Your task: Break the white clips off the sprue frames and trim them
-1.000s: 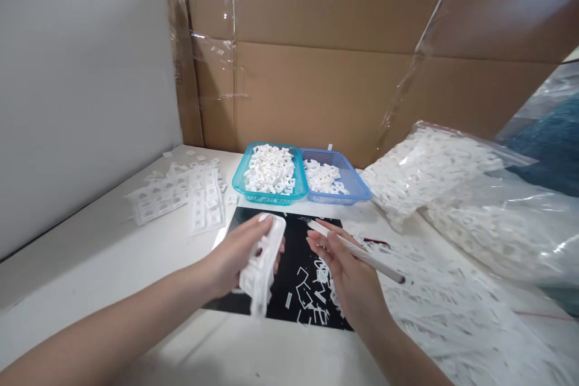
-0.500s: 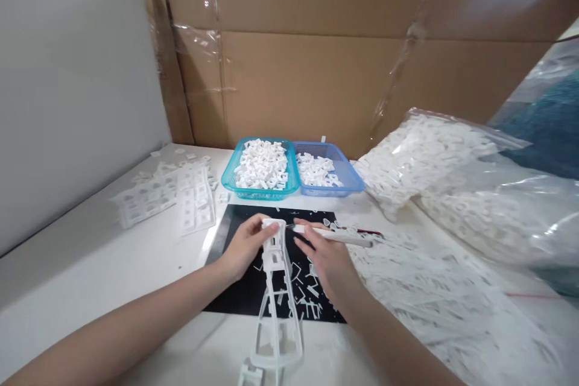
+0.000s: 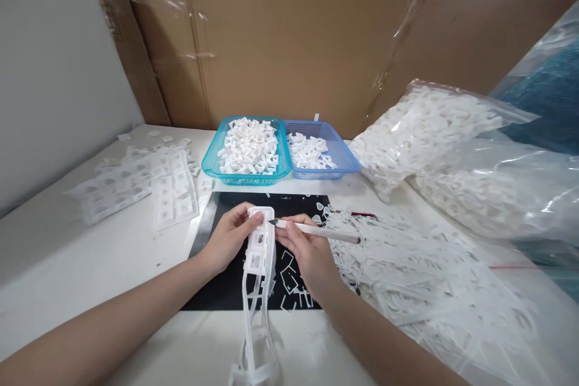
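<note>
2 bare hands are seen over a black mat [image 3: 212, 277] that lies on the white tabletop [image 3: 90, 265], close to its near edge. A long white plastic strip [image 3: 256, 262] of framed square parts is held upright above the mat. Its top end is gripped by the left hand [image 3: 228, 240], with the fingers curled behind it and the thumb pressed on its front face, while its lower end hangs down past the tabletop's near edge. A white pen-shaped tool [image 3: 319, 231] is pinched between the thumb and fingers of the right hand [image 3: 307, 253], and its dark tip is set against the right side of the strip's top part.

Small white offcuts are scattered on the mat under the hands. At the far edge, 2 baskets stand side by side and touching: a teal basket [image 3: 211, 164] heaped with small white parts and a blue basket [image 3: 347, 163] that is less full. Flat white sheets [image 3: 136, 187] are spread toward the left edge. A heap of white scrap frames [image 3: 407, 277] is piled just beside the mat toward the right edge, and clear bags [image 3: 452, 151] of white parts lie behind it. A cardboard wall [image 3: 294, 42] stands behind the far edge.
</note>
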A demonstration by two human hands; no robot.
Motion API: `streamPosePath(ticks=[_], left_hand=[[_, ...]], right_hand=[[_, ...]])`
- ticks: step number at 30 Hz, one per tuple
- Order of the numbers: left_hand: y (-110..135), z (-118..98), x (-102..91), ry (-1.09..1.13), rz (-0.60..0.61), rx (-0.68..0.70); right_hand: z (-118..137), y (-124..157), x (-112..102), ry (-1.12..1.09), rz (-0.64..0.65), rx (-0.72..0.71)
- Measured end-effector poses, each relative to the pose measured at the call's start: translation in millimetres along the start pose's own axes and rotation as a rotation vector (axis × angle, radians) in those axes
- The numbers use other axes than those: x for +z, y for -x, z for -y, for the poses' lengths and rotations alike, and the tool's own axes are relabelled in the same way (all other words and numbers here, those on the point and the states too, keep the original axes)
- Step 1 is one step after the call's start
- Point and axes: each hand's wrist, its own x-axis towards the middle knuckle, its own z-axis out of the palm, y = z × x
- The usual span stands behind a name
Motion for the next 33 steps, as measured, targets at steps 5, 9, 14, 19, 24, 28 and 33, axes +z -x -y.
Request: streamPosePath(ticks=[5, 9, 14, 19, 24, 28, 33], left_hand=[[2.0, -2.1, 0.9, -0.024, 0.025, -0.001], [6.9, -2.8, 1.5, -0.024, 0.082, 0.009], [11.2, -3.7, 2.0, -0.007, 0.191, 0.006], [10.1, -14.5, -0.6, -0.037, 0.279, -0.021], [10.3, -22.4, -2.9, -0.150, 0.305, 0.018], [5.1, -20.1, -11.5, -0.152, 0.069, 0.101], [6.1, -16.7, -15.0, -0.041, -0.050, 0.036]], right_hand=[[-1.5, 7.8, -0.7, 0.303, -0.049, -0.166], [3.2, 10.4, -3.0, 0.582, -0.071, -0.318], [11.1, 2.6, -13.5, 0.787, -0.137, -0.425], [11.3, 1.2, -21.8, 0.863, -0.170, -0.463], [7.4, 4.4, -22.2, 0.873, -0.169, -0.470], [7.9, 4.2, -25.6, 0.871, -0.208, -0.472], [17.7, 4.1, -28.2, 0.843, -0.206, -0.540]])
